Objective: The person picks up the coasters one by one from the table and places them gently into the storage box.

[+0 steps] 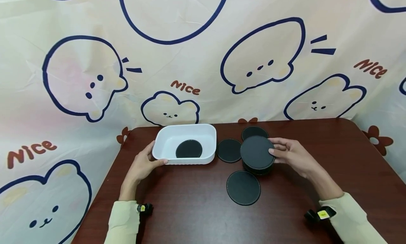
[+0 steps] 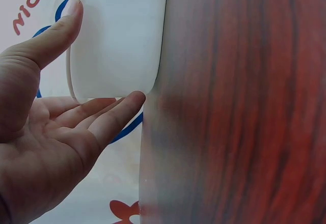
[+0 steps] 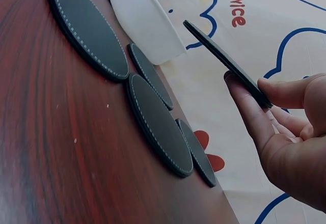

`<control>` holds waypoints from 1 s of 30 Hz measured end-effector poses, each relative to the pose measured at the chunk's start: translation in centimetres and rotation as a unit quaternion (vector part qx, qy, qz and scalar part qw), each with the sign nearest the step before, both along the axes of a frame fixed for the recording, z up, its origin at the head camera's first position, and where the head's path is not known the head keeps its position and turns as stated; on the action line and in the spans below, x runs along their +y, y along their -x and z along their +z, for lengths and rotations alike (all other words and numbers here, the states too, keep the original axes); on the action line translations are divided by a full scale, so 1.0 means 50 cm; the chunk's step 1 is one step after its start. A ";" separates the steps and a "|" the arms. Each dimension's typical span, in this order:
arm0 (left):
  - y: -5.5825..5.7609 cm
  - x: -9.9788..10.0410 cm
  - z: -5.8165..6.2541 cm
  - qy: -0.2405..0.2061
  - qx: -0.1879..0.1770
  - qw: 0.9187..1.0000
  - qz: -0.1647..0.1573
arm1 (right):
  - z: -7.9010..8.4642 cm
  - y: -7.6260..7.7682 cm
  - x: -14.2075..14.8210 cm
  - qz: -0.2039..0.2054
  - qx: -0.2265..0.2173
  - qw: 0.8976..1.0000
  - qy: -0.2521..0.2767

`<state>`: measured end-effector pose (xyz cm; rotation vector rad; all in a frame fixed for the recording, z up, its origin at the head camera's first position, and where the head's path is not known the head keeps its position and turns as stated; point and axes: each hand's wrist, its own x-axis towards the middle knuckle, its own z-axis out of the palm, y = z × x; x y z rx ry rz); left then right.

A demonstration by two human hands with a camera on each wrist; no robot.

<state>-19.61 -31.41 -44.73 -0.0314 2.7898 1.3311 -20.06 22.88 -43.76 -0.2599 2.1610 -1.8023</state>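
The right hand (image 1: 290, 155) pinches a black disc (image 1: 256, 152) extending to its left.

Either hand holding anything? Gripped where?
Right hand: a black disc, pinched at its edge between thumb and fingers. Left hand: the white container, held at its left end.

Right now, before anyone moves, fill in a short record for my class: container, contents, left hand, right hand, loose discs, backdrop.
Container: white bin, near the table's far edge
Contents: one black disc visible
Left hand: touching the bin's left end
Right hand: pinching a raised disc
Loose discs: four on the table, including a front disc
Backdrop: pale printed cloth
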 end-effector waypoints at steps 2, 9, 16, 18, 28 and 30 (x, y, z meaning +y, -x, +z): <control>0.000 -0.001 0.002 -0.002 0.000 1.000 0.000 | 0.003 0.003 -0.008 -0.001 -0.002 1.000 0.003; 0.000 -0.005 0.003 -0.002 0.002 1.000 -0.001 | 0.006 0.008 -0.037 0.006 -0.007 0.999 0.031; 0.000 -0.002 0.001 -0.008 -0.001 1.000 -0.004 | 0.008 0.007 -0.053 0.014 -0.012 0.999 0.046; 0.000 -0.002 0.001 -0.008 -0.001 1.000 -0.005 | 0.007 0.008 -0.056 0.015 -0.015 0.999 0.050; 0.001 -0.001 -0.001 0.000 0.000 1.000 0.000 | 0.001 0.025 -0.083 0.012 -0.028 0.997 0.068; 0.001 -0.001 0.000 -0.001 -0.002 1.000 0.000 | 0.001 0.028 -0.090 0.013 -0.030 0.997 0.070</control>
